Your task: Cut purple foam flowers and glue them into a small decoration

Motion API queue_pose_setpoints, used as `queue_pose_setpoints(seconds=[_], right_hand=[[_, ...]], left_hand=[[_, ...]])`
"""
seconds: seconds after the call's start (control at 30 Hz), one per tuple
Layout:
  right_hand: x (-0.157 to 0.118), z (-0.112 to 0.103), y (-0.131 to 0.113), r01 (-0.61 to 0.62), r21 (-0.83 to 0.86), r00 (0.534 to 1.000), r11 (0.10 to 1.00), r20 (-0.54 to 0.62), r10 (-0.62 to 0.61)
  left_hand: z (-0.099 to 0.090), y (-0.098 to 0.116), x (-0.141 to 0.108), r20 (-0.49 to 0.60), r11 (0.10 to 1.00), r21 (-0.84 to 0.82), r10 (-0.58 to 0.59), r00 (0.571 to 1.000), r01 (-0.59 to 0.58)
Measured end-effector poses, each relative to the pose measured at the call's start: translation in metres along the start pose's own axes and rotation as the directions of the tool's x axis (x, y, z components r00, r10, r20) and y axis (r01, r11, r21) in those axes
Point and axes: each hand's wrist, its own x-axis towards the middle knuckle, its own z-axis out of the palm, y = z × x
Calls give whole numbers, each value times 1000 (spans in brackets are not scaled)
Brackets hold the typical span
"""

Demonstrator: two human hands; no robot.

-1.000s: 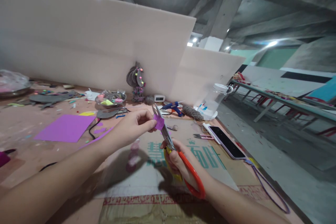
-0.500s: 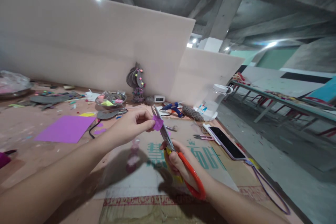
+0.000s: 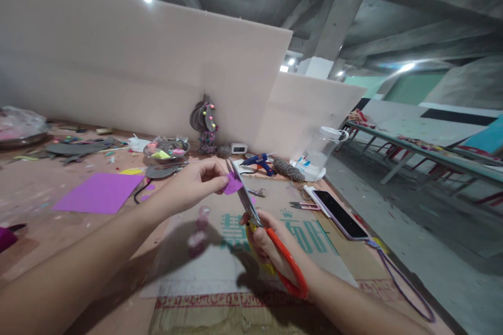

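Between the thumb and fingers of my left hand is a small purple piece, with faint lines drawn on it. My right hand is wrapped round a pair of scissors with red and yellow handles. The scissor blades are slightly parted and point up and away, right beside the purple piece; whether they touch it I cannot tell. Below my hands lies a whitish sheet with green lettering. Several pinkish round pieces sit on it in a row. A larger purple sheet lies to the left.
Along the back are a bowl of scraps, a grey ornament with coloured beads, a white timer, a blue glue gun, grey yarn and a clear jug. On the right lie small snips and a phone.
My left hand has shifted slightly left with the purple piece, which has turned to show its drawn lines. The scissors stay almost in place.
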Motion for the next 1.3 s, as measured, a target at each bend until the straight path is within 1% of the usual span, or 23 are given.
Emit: queue_pose_setpoints(seconds=[0.27,0.43,0.57,0.7,0.8,0.97,1.0,1.07,1.17,1.23,1.3], right_hand=[[1,-3,1,-16,-8,999,1000,37,17],[0,-2,2,-41,0,999,999,26,41],[0,-2,2,-53,1,998,999,29,53],[0,-2,3,-75,21,996,997,49,74],[1,-2,3,-77,23,996,997,53,76],[2,-1,0,-44,60,999,997,19,43],[3,-2,0,-41,59,999,997,13,40],[3,-1,0,-33,48,999,998,7,33],[3,-1,5,-26,42,1000,999,11,26],[2,0,9,-22,53,1000,998,20,21],[1,1,12,-17,63,999,998,43,15]], left_hand=[[-2,-1,1,14,1000,-5,-23,1000,23],[-4,0,1,-5,1000,3,-25,1000,25],[-7,-4,2,-31,999,-2,-32,999,32],[-10,-10,3,-23,999,-16,-43,999,43],[-9,-9,3,-23,998,-38,-52,998,51],[-3,-5,1,51,989,-99,-107,993,111],[-1,-5,1,51,986,-114,-117,992,123],[3,-7,1,10,979,-163,-119,993,119],[8,-9,2,-66,970,-232,-88,994,70],[10,-8,2,-91,969,-242,-74,993,50],[12,-5,1,-109,976,-212,-68,992,44]])
